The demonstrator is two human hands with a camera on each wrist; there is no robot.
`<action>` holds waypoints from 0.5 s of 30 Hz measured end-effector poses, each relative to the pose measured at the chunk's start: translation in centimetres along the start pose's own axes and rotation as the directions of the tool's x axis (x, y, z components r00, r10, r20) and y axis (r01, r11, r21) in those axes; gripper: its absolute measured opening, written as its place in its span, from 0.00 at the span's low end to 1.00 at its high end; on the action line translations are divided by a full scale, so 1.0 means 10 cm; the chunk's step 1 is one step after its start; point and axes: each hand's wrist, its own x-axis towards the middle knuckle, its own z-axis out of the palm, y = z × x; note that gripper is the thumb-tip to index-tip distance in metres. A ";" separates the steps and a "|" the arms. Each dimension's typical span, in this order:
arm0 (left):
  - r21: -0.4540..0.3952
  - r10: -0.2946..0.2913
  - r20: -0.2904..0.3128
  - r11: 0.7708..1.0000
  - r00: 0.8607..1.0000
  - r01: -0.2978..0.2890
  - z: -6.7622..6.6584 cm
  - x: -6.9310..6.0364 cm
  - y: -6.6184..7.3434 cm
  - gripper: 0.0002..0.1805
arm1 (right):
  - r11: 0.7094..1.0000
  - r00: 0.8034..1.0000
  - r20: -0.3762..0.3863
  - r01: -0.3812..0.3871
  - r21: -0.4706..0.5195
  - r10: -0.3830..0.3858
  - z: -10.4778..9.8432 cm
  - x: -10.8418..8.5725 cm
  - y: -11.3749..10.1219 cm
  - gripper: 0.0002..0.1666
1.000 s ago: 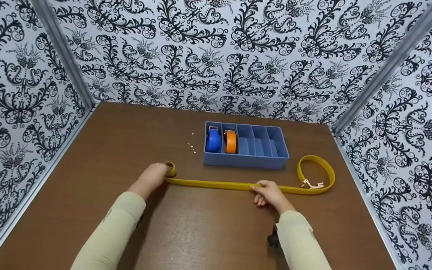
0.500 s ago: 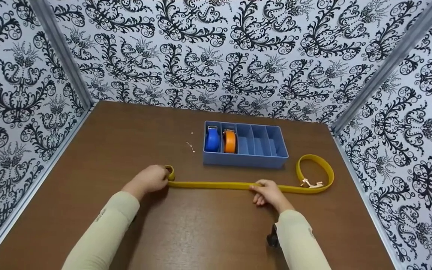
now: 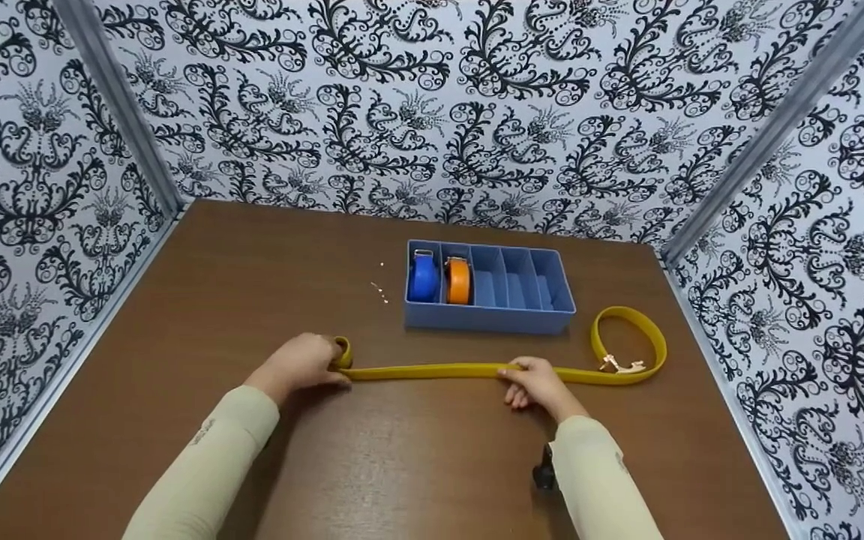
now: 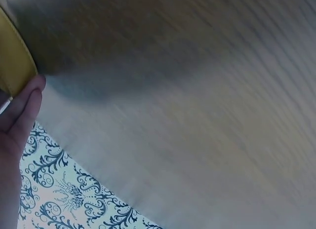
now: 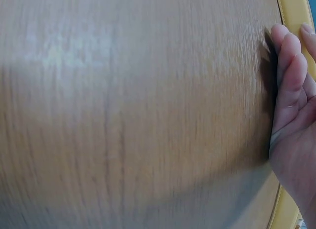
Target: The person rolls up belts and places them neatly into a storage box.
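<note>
A yellow belt (image 3: 432, 371) stretches across the table on its edge. Its left end is rolled into a small coil (image 3: 343, 352); the right end lies in a wide loop with a gold-toned buckle (image 3: 623, 365). My left hand (image 3: 301, 367) holds the coil, its thumb stretched out along the strap; in the left wrist view, fingertips (image 4: 32, 98) touch the yellow band (image 4: 14, 56). Partway along the strap, my right hand (image 3: 541, 386) pinches it between thumb and forefinger. In the right wrist view, the other fingers (image 5: 291, 73) rest near the tabletop.
Behind the strap stands a blue-grey divided box (image 3: 488, 316). A rolled blue belt (image 3: 424, 277) and a rolled orange belt (image 3: 459, 281) fill its two leftmost compartments. Small white marks (image 3: 379, 289) dot the brown table (image 3: 267, 255). Patterned walls (image 3: 417, 112) enclose it.
My left hand has shifted slightly toward me with the coil, and its thumb now extends to the right along the strap. The right hand keeps its pinch in place.
</note>
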 end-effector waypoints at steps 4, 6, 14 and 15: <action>0.099 0.055 -0.058 0.994 0.997 -0.049 0.02 0.01 0.03 0.17 | 1.000 1.000 -0.003 0.001 -0.004 -0.001 0.00 0.00 0.00 0.15; 0.132 0.079 -0.078 0.989 0.994 -0.068 0.04 0.02 0.05 0.14 | 1.000 1.000 -0.009 -0.005 -0.004 0.005 0.00 0.00 0.00 0.15; 0.133 0.088 -0.132 0.989 0.987 -0.070 0.07 0.02 0.10 0.10 | 1.000 1.000 -0.011 0.002 -0.003 -0.002 0.01 0.00 0.00 0.13; 0.123 0.084 -0.148 0.990 0.985 -0.066 0.08 0.02 0.10 0.10 | 1.000 1.000 -0.009 -0.003 0.002 0.003 0.01 0.00 -0.01 0.13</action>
